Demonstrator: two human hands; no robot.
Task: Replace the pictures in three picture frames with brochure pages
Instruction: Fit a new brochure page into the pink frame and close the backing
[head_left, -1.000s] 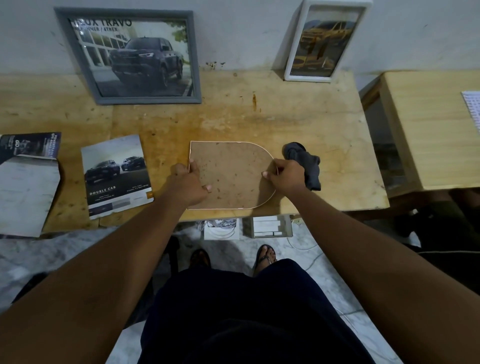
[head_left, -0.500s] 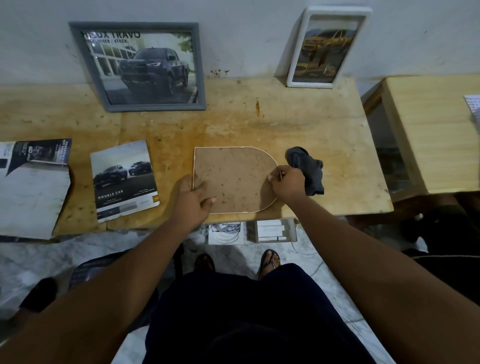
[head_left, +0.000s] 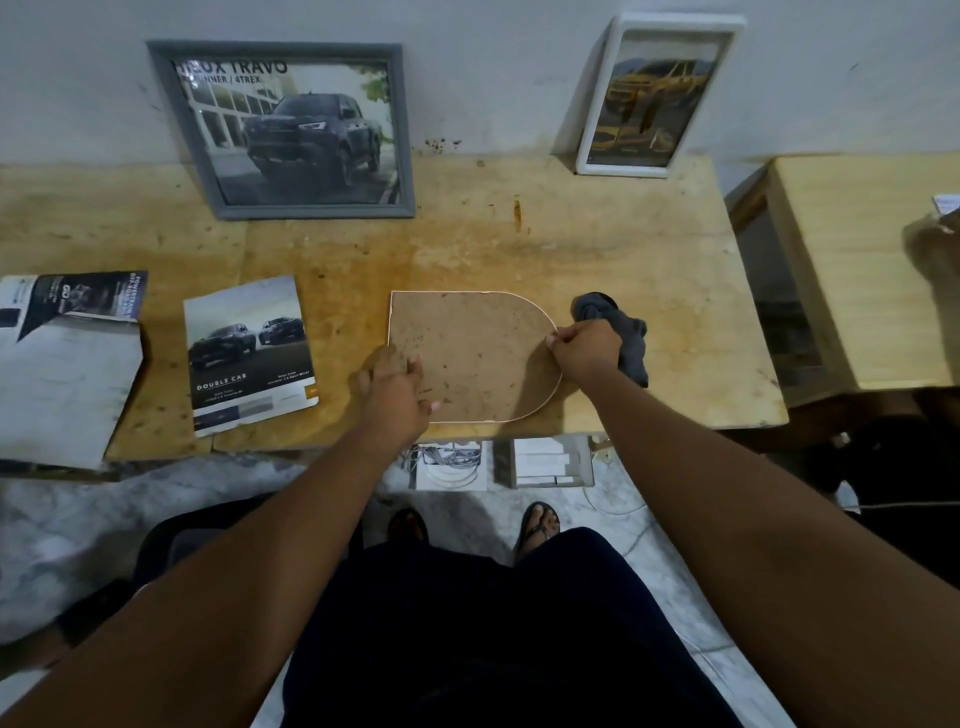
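An arch-shaped picture frame (head_left: 478, 353) lies face down near the table's front edge, its brown backing board up. My left hand (head_left: 397, 395) rests on the board's lower left corner, fingers fairly straight. My right hand (head_left: 587, 348) has its fingers curled and pinches the frame's rounded right edge. A grey frame (head_left: 311, 210) with a dark pickup picture leans on the wall at the back left. A white frame (head_left: 654, 98) with a yellow car picture leans at the back right. A loose brochure page (head_left: 249, 353) showing two pickups lies left of my left hand.
A torn brochure (head_left: 67, 364) hangs over the table's left front edge. A dark cloth (head_left: 631, 332) lies just behind my right hand. A second wooden table (head_left: 857, 270) stands to the right. Small boxes (head_left: 545, 462) sit on the floor under the table edge.
My left hand has slid from gripping the frame's left edge to resting on the backing's lower left corner. My right hand has stayed at the rounded edge.
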